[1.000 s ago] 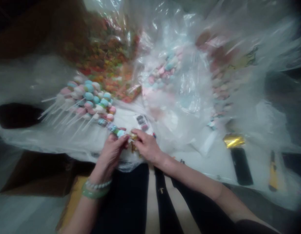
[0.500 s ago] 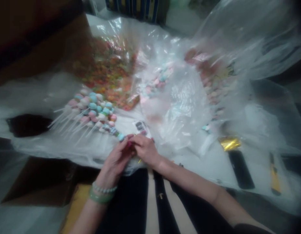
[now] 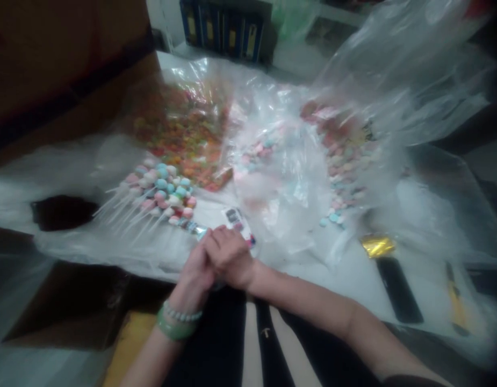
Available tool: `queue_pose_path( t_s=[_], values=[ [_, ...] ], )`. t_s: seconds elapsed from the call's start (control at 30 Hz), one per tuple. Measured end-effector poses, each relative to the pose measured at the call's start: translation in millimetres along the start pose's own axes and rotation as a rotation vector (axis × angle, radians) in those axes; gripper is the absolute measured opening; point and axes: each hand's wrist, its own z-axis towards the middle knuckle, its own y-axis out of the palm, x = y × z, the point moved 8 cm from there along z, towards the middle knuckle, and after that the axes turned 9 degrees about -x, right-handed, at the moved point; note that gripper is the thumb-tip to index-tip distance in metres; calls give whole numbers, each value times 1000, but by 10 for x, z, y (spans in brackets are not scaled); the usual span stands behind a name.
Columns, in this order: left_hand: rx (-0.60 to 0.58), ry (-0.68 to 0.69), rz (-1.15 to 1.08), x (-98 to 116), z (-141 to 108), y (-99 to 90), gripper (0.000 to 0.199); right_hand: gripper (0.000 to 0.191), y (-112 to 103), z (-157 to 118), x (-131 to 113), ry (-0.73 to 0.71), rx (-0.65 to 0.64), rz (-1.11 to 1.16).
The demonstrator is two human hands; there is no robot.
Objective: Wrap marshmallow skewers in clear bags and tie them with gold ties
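Note:
My left hand [image 3: 196, 267] and my right hand [image 3: 231, 257] are closed against each other at the table's front edge, the right one lying over the left. A thin candy skewer [image 3: 186, 224] with small coloured pieces runs from the upper left into their grip. Its lower part is hidden by my fingers. Just beyond the hands lies a small printed card [image 3: 237, 221]. Left of them, a pile of marshmallow skewers [image 3: 167, 189] in pink, white and blue rests on clear plastic, white sticks pointing lower left.
Behind lie a bag of orange and green gummies [image 3: 184, 140] and clear bags of marshmallows [image 3: 258, 153]. At right are a gold packet [image 3: 377, 246], a black phone [image 3: 399, 290] and a yellow cutter [image 3: 458, 306]. A large cardboard box [image 3: 71, 59] stands at left.
My hands have closed more tightly together, the right now folded over the left. The pink bit and yellow strip seen between them are now hidden. The view has shifted slightly.

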Motion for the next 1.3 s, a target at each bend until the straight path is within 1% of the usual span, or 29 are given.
queue_pose_path(
  t_s=[0.03, 0.07, 0.1, 0.13, 0.17, 0.2, 0.23, 0.27, 0.3, 0.33, 0.37, 0.43, 0.47, 0.5, 0.53, 0.6, 0.63, 0.67, 0.7, 0.77, 0.8, 0.83, 0.9, 0.93, 1.0, 1.07, 1.13, 1.23, 1.3],
  values=[
    [-26, -17, -29, -6, -5, 12, 24, 22, 21, 43, 84, 61, -30, 149],
    [-37, -10, -38, 13, -13, 6, 19, 19, 77, 75, 190, 148, -70, 350],
    [-41, 20, -27, 51, -25, -14, 16, 15, 175, 86, 304, 262, -119, 593],
    [-45, 55, -2, 94, -40, -39, 17, 11, 313, 69, 399, 393, -175, 863],
    [-58, 83, 34, 130, -57, -61, 24, 9, 474, 30, 445, 522, -240, 1140],
    [-83, 96, 81, 150, -74, -75, 33, 12, 623, -22, 439, 635, -309, 1395],
    [-117, 91, 138, 155, -91, -82, 41, 17, 733, -72, 404, 723, -368, 1601],
    [-151, 86, 205, 157, -107, -86, 48, 22, 793, -112, 375, 781, -403, 1738],
    [-173, 95, 284, 172, -124, -90, 50, 25, 804, -137, 372, 806, -409, 1793],
    [-172, 128, 377, 209, -142, -100, 49, 25, 775, -148, 404, 805, -389, 1763],
    [-146, 185, 480, 273, -162, -111, 43, 24, 700, -144, 476, 787, -331, 1660],
    [-51, 335, 678, 436, -217, -114, 28, 17, 431, -95, 644, 705, -143, 1371],
    [-12, 391, 755, 498, -240, -96, 26, 14, 290, -58, 690, 648, -62, 1267],
    [-10, 406, 810, 518, -245, -60, 28, 17, 195, -16, 699, 596, -22, 1235],
    [-42, 375, 842, 494, -228, -14, 31, 23, 165, 30, 676, 553, -38, 1279],
    [-146, 225, 847, 348, -165, 67, 34, 29, 248, 112, 556, 513, -187, 1499],
    [-171, 168, 844, 284, -142, 89, 35, 28, 299, 139, 514, 528, -228, 1603],
    [-156, 163, 852, 264, -129, 95, 34, 27, 334, 160, 511, 562, -208, 1678],
    [-96, 217, 877, 299, -128, 81, 32, 28, 348, 176, 545, 598, -135, 1717],
    [77, 415, 979, 451, -183, 36, 26, 31, 334, 187, 652, 626, 38, 1719],
    [151, 504, 1033, 523, -224, 12, 23, 31, 326, 185, 696, 610, 67, 1699],
    [206, 563, 1068, 580, -255, -20, 21, 29, 326, 171, 739, 587, 49, 1663],
    [262, 592, 1043, 662, -274, -126, 18, 22, 334, 82, 881, 561, -43, 1507],
    [269, 579, 985, 693, -266, -192, 17, 17, 331, 3, 995, 568, -81, 1377],
    [271, 535, 840, 732, -238, -310, 17, 3, 289, -184, 1245, 577, -124, 1031],
    [254, 488, 735, 727, -206, -355, 18, 10, 254, -356, 1399, 554, -165, 714],
    [221, 439, 682, 674, -173, -326, 19, 15, 281, -479, 1400, 498, -232, 508],
    [154, 338, 628, 526, -117, -234, 19, 15, 366, -546, 1218, 374, -312, 302],
    [117, 271, 604, 442, -89, -194, 18, 15, 407, -546, 1126, 348, -322, 205]
  ],
)
